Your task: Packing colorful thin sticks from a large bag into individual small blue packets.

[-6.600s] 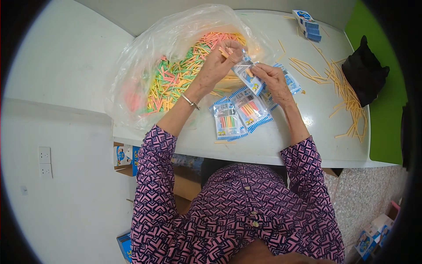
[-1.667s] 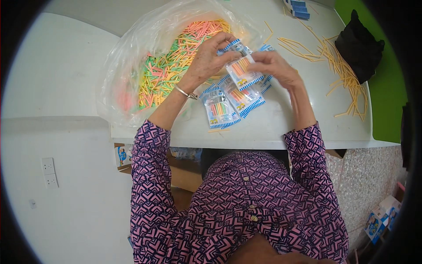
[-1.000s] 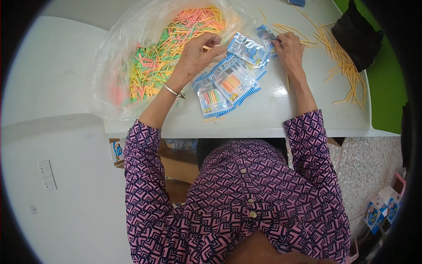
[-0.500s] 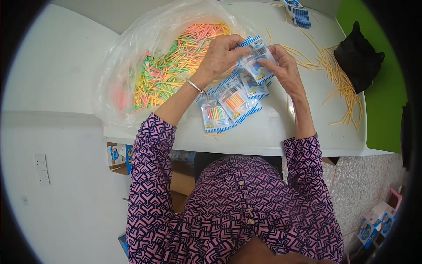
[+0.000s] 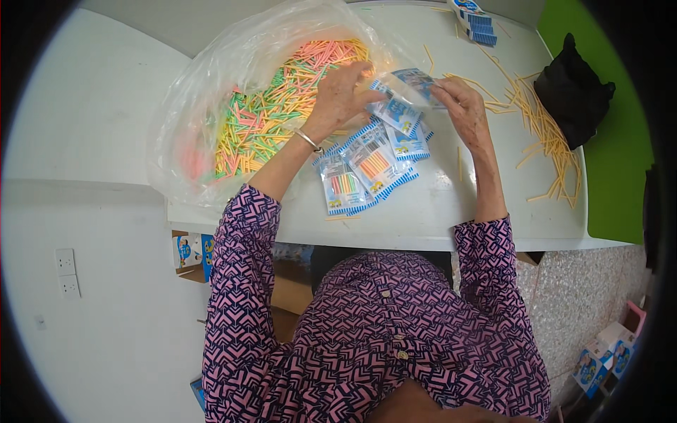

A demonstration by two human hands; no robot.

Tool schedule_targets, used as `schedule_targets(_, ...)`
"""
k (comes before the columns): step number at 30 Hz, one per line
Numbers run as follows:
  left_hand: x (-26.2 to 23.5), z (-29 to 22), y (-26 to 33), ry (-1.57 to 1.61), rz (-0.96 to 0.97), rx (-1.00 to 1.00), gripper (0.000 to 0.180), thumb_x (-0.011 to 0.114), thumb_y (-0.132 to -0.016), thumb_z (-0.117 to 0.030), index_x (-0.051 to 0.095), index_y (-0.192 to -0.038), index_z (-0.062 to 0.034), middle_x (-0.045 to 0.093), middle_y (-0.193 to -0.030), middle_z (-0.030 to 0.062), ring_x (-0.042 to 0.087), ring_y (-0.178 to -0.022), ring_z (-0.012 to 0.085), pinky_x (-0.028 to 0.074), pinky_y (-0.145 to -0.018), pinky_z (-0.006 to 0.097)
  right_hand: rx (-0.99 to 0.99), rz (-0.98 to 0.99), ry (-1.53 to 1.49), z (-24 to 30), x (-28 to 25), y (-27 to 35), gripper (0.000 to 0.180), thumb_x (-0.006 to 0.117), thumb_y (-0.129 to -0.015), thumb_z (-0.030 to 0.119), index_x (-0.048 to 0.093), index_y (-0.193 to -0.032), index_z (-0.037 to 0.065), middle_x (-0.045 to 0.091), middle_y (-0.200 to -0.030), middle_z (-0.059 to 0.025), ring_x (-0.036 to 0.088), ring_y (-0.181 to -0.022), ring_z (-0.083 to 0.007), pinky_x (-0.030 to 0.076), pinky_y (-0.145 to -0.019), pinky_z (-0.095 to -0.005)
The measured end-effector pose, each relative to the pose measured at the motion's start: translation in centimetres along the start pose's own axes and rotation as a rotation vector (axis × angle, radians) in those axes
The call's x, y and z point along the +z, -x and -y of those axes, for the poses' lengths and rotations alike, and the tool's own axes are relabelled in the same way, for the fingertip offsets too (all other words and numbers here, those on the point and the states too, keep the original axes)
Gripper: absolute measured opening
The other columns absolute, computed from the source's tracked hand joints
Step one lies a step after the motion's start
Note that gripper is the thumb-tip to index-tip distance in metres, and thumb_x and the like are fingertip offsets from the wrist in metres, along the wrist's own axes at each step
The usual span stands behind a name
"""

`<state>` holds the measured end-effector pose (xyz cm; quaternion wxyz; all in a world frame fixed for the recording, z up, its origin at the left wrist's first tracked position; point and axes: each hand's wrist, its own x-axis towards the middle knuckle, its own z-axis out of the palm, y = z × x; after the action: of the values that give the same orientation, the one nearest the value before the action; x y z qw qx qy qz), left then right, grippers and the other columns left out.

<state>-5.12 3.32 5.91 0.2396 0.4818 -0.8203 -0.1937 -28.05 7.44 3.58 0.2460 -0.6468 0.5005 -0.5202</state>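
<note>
My right hand [image 5: 463,109] pinches the edge of a clear and blue plastic packet [image 5: 416,80], which is blurred and tilted. My left hand [image 5: 340,99] is to its left, thumb and fingers apart; its thumb is beside the corner of another blue-and-white packet [image 5: 398,115]. Whether the thumb touches that packet I cannot tell. Below the hands, several overlapping packets lie on the table, among them one showing orange sticks [image 5: 374,163] and one showing multicoloured sticks [image 5: 344,185].
A large clear plastic bag [image 5: 185,106] full of short pink, yellow and green sticks [image 5: 282,106] is at the left of the white table [image 5: 423,225]. Long yellow sticks [image 5: 543,127] lie loose at the right, beside a black bag [image 5: 575,92]. Stacked blue-and-white packets [image 5: 476,25] are at the back.
My left hand has let go of the packet and moved slightly left. My right hand now holds a packet by its edge, tilted up, with another packet showing beneath it.
</note>
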Motion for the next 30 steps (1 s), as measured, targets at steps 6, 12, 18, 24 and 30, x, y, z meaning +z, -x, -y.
schedule_targets(6, -0.8, -3.7, 0.3, 0.172, -0.066, 0.343, 0.019, 0.066, -0.075, -0.015, 0.069, -0.089, -0.0026, 0.065, -0.082, 0.0098, 0.059, -0.077, 0.0192, 0.046, -0.069, 0.031, 0.072, 0.311, -0.263, 2.3, 0.4, 0.5, 0.019, 0.063, -0.083, 0.016, 0.066, -0.085, -0.002, 0.056, -0.068, -0.0003, 0.046, -0.065, -0.0078, 0.036, -0.060, -0.0233)
schedule_targets(12, -0.1, -3.5, 2.6, 0.105, -0.185, 0.219, 0.015, 0.063, -0.077, -0.012, 0.068, -0.086, -0.0023, 0.061, -0.069, 0.0093, 0.055, -0.068, 0.0202, 0.043, -0.063, 0.032, 0.196, 0.384, -0.246, 2.7, 1.6, 1.1, 0.024, 0.062, -0.085, 0.021, 0.063, -0.076, -0.001, 0.045, -0.057, 0.0040, 0.038, -0.055, -0.0044, 0.030, -0.049, -0.0237)
schedule_targets(18, -0.4, -2.4, 2.7, 0.200, 0.026, 0.073, 0.016, 0.061, -0.083, -0.017, 0.065, -0.082, -0.0014, 0.061, -0.070, 0.0087, 0.056, -0.069, 0.0221, 0.044, -0.065, 0.034, 0.185, 0.455, -0.154, 2.1, 2.0, 1.3, 0.027, 0.060, -0.087, 0.022, 0.061, -0.073, -0.001, 0.042, -0.054, 0.0051, 0.035, -0.052, -0.0048, 0.028, -0.046, -0.0244)
schedule_targets(24, -3.7, 8.8, -1.8, -0.254, -0.134, 0.291, 0.025, 0.057, -0.086, -0.028, 0.064, -0.097, -0.0060, 0.063, -0.088, 0.0093, 0.059, -0.089, 0.0263, 0.045, -0.082, 0.037, 0.205, 0.382, -0.197, 1.3, 0.7, 0.8, 0.029, 0.058, -0.089, 0.023, 0.059, -0.070, 0.000, 0.046, -0.060, 0.0052, 0.036, -0.058, -0.0035, 0.029, -0.052, -0.0222)
schedule_targets(30, -3.2, 9.3, -4.1, -0.854, 0.183, 0.402, 0.044, 0.061, -0.080, -0.029, 0.050, -0.121, -0.0182, 0.048, -0.121, 0.0068, 0.041, -0.118, 0.0279, 0.032, -0.097, 0.047, 0.244, 0.336, -0.238, 0.9, 0.1, 0.7, 0.030, 0.059, -0.089, 0.023, 0.056, -0.065, 0.004, 0.041, -0.059, 0.0062, 0.033, -0.057, -0.0034, 0.026, -0.052, -0.0218)
